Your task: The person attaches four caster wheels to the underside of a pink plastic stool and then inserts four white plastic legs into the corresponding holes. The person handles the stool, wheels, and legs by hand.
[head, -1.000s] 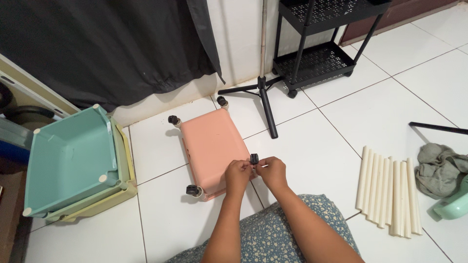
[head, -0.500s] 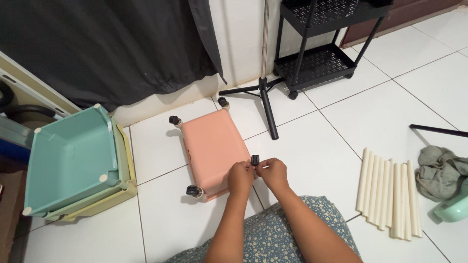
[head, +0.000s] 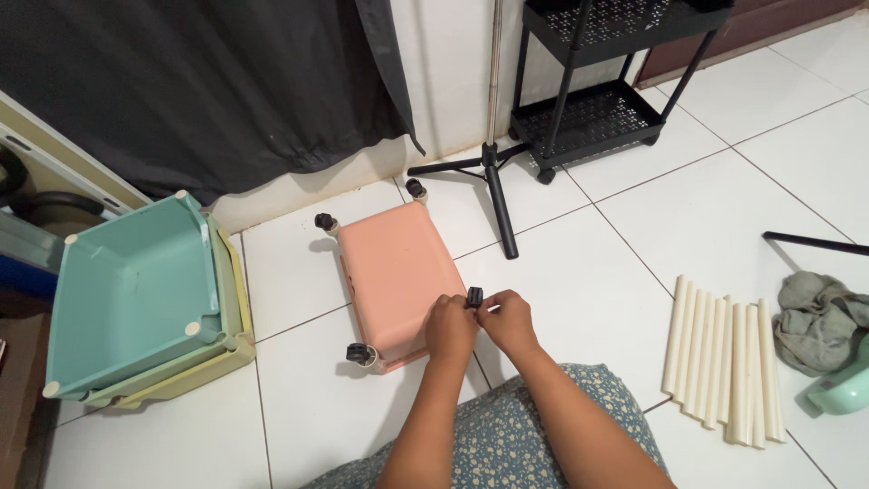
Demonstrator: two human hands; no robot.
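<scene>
A pink plastic tray [head: 396, 272] lies upside down on the white tiled floor, with small black caster wheels at its corners. My left hand [head: 450, 328] rests on the tray's near right corner. My right hand [head: 507, 321] is beside it, and both hands pinch a black caster wheel [head: 474, 296] at that corner. Other casters show at the far left [head: 325, 221], far right [head: 415, 188] and near left [head: 358, 353] corners.
A teal tray nested in a yellow tray [head: 136, 303] sits to the left. A black tripod stand [head: 493, 172] and a black wheeled cart [head: 597, 81] stand behind. Several white tubes [head: 720, 358] and a grey cloth [head: 819, 319] lie at the right.
None of note: both hands stay at the tray's near right corner on the caster, with only slight finger movement.
</scene>
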